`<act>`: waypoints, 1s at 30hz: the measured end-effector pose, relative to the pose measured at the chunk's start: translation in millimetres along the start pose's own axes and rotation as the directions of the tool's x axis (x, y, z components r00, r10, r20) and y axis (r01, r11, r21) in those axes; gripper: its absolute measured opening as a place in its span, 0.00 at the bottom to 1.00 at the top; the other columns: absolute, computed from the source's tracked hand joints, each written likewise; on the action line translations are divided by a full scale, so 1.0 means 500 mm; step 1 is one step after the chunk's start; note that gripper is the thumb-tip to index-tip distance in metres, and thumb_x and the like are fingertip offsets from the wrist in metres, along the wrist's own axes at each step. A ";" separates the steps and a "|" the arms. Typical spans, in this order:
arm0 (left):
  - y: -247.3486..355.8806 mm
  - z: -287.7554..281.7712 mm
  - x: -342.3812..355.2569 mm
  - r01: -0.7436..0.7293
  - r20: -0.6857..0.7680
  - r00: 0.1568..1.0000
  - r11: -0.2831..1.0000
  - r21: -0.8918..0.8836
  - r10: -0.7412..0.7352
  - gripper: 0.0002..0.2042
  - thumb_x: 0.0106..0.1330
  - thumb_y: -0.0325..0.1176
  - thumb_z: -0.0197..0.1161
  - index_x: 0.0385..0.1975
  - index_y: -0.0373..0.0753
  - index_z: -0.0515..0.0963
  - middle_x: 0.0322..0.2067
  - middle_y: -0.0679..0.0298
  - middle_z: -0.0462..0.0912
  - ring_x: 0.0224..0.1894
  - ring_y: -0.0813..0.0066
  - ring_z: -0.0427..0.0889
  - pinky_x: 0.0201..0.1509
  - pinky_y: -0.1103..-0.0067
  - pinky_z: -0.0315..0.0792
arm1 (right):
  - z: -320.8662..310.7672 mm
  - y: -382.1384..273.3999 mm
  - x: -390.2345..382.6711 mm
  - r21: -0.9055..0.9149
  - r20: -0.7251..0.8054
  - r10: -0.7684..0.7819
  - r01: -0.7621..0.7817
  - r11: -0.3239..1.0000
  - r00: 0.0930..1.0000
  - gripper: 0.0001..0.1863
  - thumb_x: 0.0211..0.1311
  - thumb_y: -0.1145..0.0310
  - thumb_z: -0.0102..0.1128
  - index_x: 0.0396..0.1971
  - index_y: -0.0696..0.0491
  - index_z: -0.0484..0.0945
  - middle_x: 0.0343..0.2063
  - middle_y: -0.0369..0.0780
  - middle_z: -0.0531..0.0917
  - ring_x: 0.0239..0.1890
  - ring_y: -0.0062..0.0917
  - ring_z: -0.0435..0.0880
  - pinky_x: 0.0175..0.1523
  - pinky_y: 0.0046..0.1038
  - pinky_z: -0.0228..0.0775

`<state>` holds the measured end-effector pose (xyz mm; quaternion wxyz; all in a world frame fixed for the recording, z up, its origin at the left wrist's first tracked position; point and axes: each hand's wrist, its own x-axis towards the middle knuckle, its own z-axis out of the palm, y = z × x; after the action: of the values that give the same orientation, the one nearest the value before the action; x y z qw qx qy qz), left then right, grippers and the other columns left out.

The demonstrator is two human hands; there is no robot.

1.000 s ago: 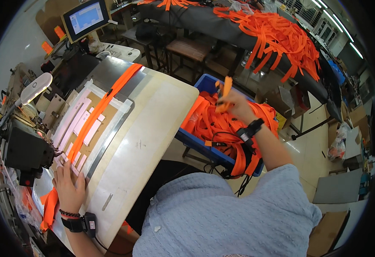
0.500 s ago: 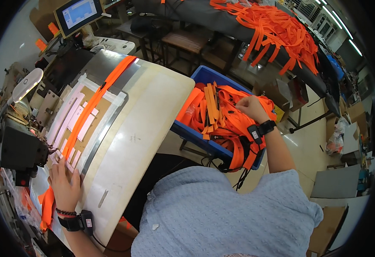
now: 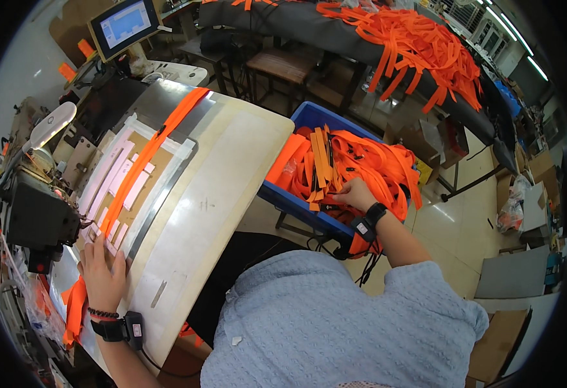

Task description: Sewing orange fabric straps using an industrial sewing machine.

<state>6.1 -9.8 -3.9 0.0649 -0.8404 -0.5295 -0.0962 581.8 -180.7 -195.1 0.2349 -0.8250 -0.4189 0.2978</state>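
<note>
A long orange webbing strap (image 3: 142, 155) runs lengthwise over a sewing template with pink strips (image 3: 120, 176) on the machine's bed. My left hand (image 3: 104, 275) lies on the strap's near end, fingers stretched out and close to the sewing head (image 3: 41, 210). Past that hand, the strap's tail (image 3: 74, 310) hangs over the bed's edge. My right hand (image 3: 359, 195) is down in a blue bin (image 3: 309, 223) full of orange straps (image 3: 377, 165). Its fingers are pinched together at the lower ends of a bundle of yellow-orange strips (image 3: 322, 161); what they grip is hidden.
A pale worktop (image 3: 215, 152) spreads between my arms. Behind it stand a control screen (image 3: 123, 27) and a brown stool (image 3: 282, 64). Orange straps (image 3: 425, 55) are heaped on a dark table at the back right. A lamp (image 3: 54, 123) leans beside the sewing head.
My right hand has moved left and nearer across the bin, from above the loose straps to the yellow-orange bundle. My left hand stays on the strap. The view has shifted slightly.
</note>
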 end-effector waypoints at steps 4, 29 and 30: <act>0.004 0.002 0.000 -0.012 -0.020 1.000 1.000 0.013 0.013 0.25 0.62 0.38 0.60 0.60 0.37 0.68 0.48 0.52 0.71 0.54 0.50 0.70 0.58 0.57 0.61 | -0.040 0.008 0.001 0.247 0.112 0.041 -0.068 0.967 0.993 0.09 0.60 0.69 0.68 0.28 0.61 0.85 0.22 0.37 0.83 0.21 0.19 0.78 0.29 0.25 0.70; 0.002 0.010 0.000 0.007 -0.050 0.999 1.000 0.017 -0.006 0.25 0.62 0.40 0.60 0.58 0.36 0.70 0.48 0.51 0.72 0.53 0.50 0.71 0.57 0.56 0.62 | -0.032 -0.046 -0.001 0.292 0.049 -0.021 0.006 0.956 0.999 0.08 0.57 0.69 0.71 0.30 0.59 0.87 0.24 0.37 0.85 0.25 0.18 0.80 0.33 0.23 0.73; -0.001 0.009 0.000 0.003 -0.055 0.998 1.000 0.022 -0.002 0.25 0.62 0.40 0.60 0.58 0.36 0.70 0.48 0.51 0.72 0.53 0.50 0.71 0.58 0.56 0.62 | -0.061 -0.052 -0.001 0.338 0.085 -0.072 0.040 0.940 0.994 0.07 0.58 0.70 0.70 0.30 0.59 0.86 0.24 0.36 0.85 0.25 0.18 0.80 0.33 0.23 0.73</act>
<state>6.2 -8.7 -8.5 0.0887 -0.8360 -0.5295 -0.1133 588.2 -171.3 -156.8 0.3600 -0.7454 -0.3962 0.3973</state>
